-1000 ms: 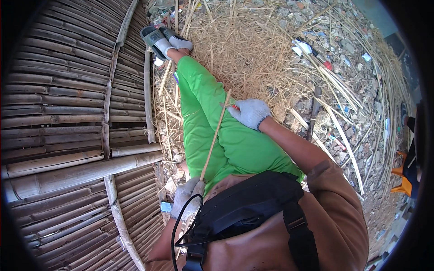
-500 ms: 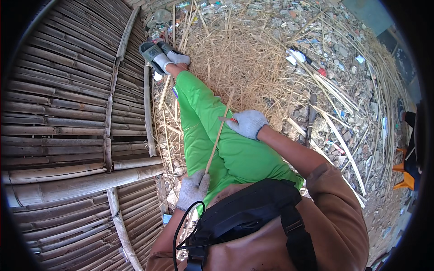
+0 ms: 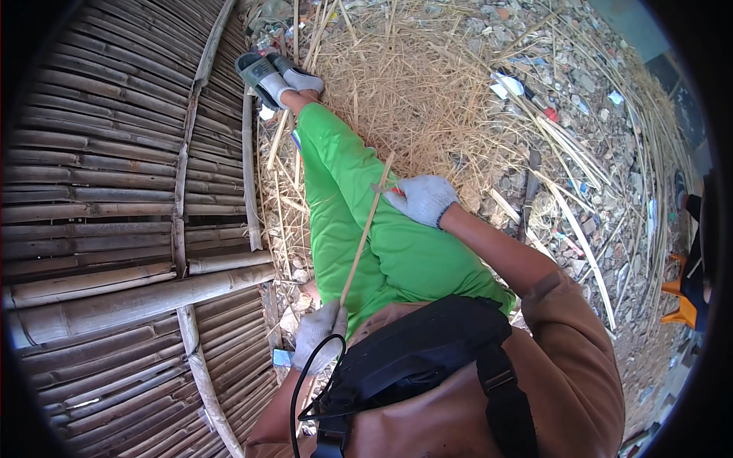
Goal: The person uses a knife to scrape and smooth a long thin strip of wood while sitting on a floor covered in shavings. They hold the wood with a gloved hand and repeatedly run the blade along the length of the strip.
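My left hand (image 3: 318,334), in a pale knitted work glove, is closed around the near end of a thin bamboo strip (image 3: 360,248). The strip slants up and away across my green trousers (image 3: 416,263). Farther along it, my gloved right hand (image 3: 422,200) is closed on a small knife (image 3: 388,189) with some red at its handle. Its blade lies across the strip near the far end, by my thigh. The glove hides most of the handle.
A slatted bamboo panel (image 3: 99,208) fills the left side. Straw-like shavings (image 3: 412,99) cover the ground past my legs, with rubble and long loose strips (image 3: 580,256) to the right. An orange stool (image 3: 678,294) and part of another person (image 3: 693,252) are at the far right. A black bag (image 3: 412,351) crosses my waist.
My left hand has drawn back toward my body and slightly left with the strip's near end. The knife hand sits slightly farther up in the view, which has itself shifted a little.
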Tool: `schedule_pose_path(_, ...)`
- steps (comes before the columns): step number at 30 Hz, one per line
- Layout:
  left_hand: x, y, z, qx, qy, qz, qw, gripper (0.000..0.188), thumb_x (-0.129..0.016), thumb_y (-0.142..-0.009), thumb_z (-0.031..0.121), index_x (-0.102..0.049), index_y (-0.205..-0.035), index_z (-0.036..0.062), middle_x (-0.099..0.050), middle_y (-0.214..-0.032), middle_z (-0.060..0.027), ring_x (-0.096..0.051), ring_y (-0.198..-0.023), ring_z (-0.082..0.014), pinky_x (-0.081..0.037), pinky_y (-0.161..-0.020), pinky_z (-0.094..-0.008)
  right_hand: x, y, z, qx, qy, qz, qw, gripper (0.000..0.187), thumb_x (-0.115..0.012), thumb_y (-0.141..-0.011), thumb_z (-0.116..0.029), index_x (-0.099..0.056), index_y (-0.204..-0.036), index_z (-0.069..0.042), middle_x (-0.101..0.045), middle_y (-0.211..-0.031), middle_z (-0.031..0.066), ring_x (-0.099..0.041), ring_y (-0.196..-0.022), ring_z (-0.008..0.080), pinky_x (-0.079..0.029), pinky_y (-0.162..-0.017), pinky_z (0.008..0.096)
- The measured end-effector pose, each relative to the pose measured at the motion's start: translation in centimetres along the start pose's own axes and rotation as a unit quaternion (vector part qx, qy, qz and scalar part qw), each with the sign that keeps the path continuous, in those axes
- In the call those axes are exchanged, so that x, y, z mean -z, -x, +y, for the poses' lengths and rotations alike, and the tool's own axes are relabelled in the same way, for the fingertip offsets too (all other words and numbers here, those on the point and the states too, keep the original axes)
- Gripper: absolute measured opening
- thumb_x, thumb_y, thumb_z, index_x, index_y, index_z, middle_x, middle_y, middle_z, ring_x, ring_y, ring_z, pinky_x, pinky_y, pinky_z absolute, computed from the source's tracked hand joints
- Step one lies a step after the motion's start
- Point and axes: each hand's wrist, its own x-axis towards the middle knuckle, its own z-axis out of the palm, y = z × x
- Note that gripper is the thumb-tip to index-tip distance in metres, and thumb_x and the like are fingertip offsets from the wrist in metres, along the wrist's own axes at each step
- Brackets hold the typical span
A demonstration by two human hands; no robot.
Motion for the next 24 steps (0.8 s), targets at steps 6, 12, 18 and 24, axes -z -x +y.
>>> schedule_pose_path(6, -0.8, -4.3, 0.8, -0.083, -0.080, 0.042, 0.993, 0.018, -0.065, -0.109, 0.021, -0.062, -0.102, 0.0044, -0.067, -0.077, -0.0236, -0.070, -0.075, -0.0477, -0.055, -0.063, -0.0545, 0.9, 0.0, -0.8, -0.036, 0.004, -0.034, 0.999, 0.067, -0.045, -0.107, -0.067, -0.080, -0.098, -0.010, -0.081, -0.098, 0.0217, -0.079, -0.093, 0.0419, -0.063, -0.083, 0.0585)
schedule_pose_path(12, 0.1, -0.2, 0.2, -0.048, -0.112, 0.023, 0.992, 0.017, -0.068, -0.108, 0.022, -0.063, -0.101, 0.0062, -0.067, -0.075, -0.0221, -0.071, -0.072, -0.0454, -0.055, -0.063, -0.0565, -0.2, -0.4, 0.7, -0.072, -0.033, 0.003, 0.997, 0.065, -0.046, -0.107, -0.067, -0.079, -0.100, -0.011, -0.080, -0.099, 0.0219, -0.078, -0.095, 0.0427, -0.061, -0.086, 0.0580)
schedule_pose_path(18, -1.4, -1.5, 1.2, -0.058, 0.058, 0.074, 0.994, 0.024, -0.064, -0.111, 0.026, -0.073, -0.117, 0.0044, -0.071, -0.083, -0.0252, -0.073, -0.077, -0.0424, -0.059, -0.070, -0.0467, 0.4, 0.6, 4.0, -0.052, -0.153, 0.058, 0.985, 0.063, -0.049, -0.109, -0.064, -0.078, -0.104, -0.008, -0.078, -0.101, 0.0243, -0.076, -0.097, 0.0431, -0.059, -0.088, 0.0535)
schedule_pose_path(24, -1.6, -7.6, 5.2, 0.040, 0.297, -0.012, 0.954, 0.032, -0.065, -0.113, 0.028, -0.073, -0.126, 0.0007, -0.067, -0.074, -0.0023, -0.060, -0.056, -0.0088, -0.049, -0.053, -0.0293, 1.8, 1.1, 8.4, -0.071, -0.488, 0.267, 0.828, 0.065, -0.065, -0.108, -0.058, -0.067, -0.134, 0.002, -0.075, -0.113, 0.0177, -0.070, -0.102, 0.0257, -0.055, -0.090, 0.0424)
